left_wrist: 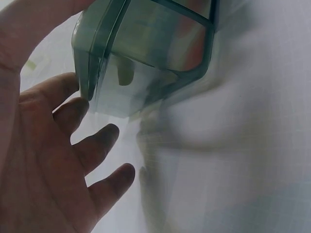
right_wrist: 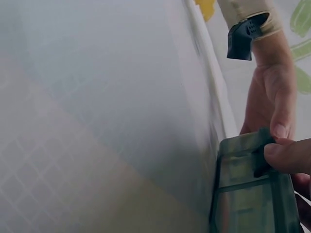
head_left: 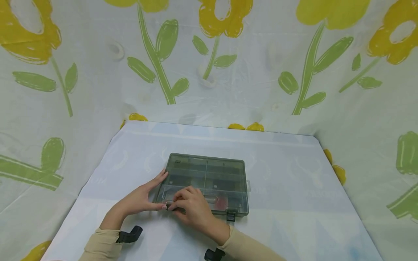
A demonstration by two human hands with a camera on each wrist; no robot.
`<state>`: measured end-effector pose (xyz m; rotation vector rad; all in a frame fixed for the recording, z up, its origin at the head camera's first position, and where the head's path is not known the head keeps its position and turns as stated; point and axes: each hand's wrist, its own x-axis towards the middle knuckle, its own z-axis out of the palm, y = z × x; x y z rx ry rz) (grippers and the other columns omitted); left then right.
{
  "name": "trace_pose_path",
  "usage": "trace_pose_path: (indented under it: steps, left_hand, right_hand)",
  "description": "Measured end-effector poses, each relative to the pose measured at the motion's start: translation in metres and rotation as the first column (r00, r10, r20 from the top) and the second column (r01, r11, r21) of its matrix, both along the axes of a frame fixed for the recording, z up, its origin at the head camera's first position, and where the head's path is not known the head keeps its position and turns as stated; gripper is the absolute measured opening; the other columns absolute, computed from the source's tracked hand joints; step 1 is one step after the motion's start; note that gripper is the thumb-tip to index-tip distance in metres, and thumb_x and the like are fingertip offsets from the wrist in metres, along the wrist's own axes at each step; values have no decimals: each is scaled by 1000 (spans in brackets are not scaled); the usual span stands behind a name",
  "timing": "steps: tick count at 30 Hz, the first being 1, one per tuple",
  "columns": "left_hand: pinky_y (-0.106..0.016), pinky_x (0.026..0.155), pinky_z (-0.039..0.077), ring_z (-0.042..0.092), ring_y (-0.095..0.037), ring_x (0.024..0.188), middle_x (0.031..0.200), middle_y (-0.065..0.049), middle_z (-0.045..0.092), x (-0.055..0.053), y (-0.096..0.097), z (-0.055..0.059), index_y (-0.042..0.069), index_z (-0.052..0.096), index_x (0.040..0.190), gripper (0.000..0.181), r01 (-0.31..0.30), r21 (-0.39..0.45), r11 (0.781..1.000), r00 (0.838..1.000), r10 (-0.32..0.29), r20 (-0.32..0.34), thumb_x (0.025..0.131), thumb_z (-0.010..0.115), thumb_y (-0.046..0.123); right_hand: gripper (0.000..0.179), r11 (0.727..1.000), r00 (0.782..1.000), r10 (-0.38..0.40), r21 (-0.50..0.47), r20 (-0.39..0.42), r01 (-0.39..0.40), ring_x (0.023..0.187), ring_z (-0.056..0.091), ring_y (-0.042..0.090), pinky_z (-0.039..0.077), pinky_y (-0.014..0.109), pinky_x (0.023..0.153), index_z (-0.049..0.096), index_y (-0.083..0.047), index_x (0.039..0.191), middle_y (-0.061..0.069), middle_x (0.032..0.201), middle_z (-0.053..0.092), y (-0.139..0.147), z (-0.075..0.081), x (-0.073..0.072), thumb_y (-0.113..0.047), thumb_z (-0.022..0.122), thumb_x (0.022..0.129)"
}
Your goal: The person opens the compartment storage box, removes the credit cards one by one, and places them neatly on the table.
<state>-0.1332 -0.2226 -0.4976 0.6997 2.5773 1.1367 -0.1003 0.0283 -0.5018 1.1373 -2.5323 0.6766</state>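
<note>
A dark green see-through plastic compartment box [head_left: 209,177] lies on the table with its lid down. My left hand [head_left: 142,197] spans its left front corner, fingers fairly straight against the left side and thumb by the front latch. With curled fingers and thumb, my right hand [head_left: 194,208] pinches the left front latch [right_wrist: 262,158], which the fingers partly hide. Farther right along the front edge is a second latch [head_left: 231,215]. Through the front part of the lid show a long clear item and a reddish patch [head_left: 221,203].
The table [head_left: 294,188] has a pale patterned cover. Behind it and at both sides hangs a white curtain [head_left: 248,79] with yellow flowers and green leaves. Black wrist cameras [head_left: 130,234] sit on both wrists, close over the table. A small clear tab [head_left: 248,186] juts from the box's right side.
</note>
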Motion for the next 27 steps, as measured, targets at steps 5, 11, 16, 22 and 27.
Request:
trace_pose_path:
  steps: [5,11,16,22,27]
  left_hand:
    - [-69,107,39,25,-43,150,170,-9,13,0,0,1,15,22,164,109,-5,-2,1000,1000,5,2,81,83,53]
    - [-69,107,39,26,-43,149,170,-9,13,0,0,1,14,23,163,110,-4,-6,1000,1000,4,-5,80,83,52]
    - [-69,107,38,25,-43,150,170,-10,13,1,0,2,14,23,163,109,-6,-4,1000,1000,6,-3,81,83,51]
    - [-70,107,38,24,-44,149,170,-11,13,2,1,4,14,23,163,108,-7,0,1000,1000,7,-4,81,83,50]
    - [-70,106,39,26,-45,149,170,-12,14,2,1,3,13,23,163,108,-5,-2,1000,1000,5,-15,82,83,50]
  right_hand:
    - [11,999,1000,15,46,-12,-14,105,54,10,49,36,95,82,-31,91,-10,112,64,1,1,1,-31,88,82]
    - [11,995,999,22,100,-46,-17,109,53,10,47,33,92,82,-34,91,-9,115,62,1,0,1,-35,87,82]
    - [10,993,997,26,116,-77,-17,109,52,11,45,31,86,82,-35,89,-9,114,62,1,-2,0,-36,87,81]
    - [9,989,994,27,145,-107,-12,109,52,11,44,30,85,81,-36,89,-9,114,62,0,-4,0,-38,86,82]
    - [10,990,995,31,140,-93,-18,110,52,11,46,31,87,81,-36,90,-8,116,61,2,-3,1,-38,87,82]
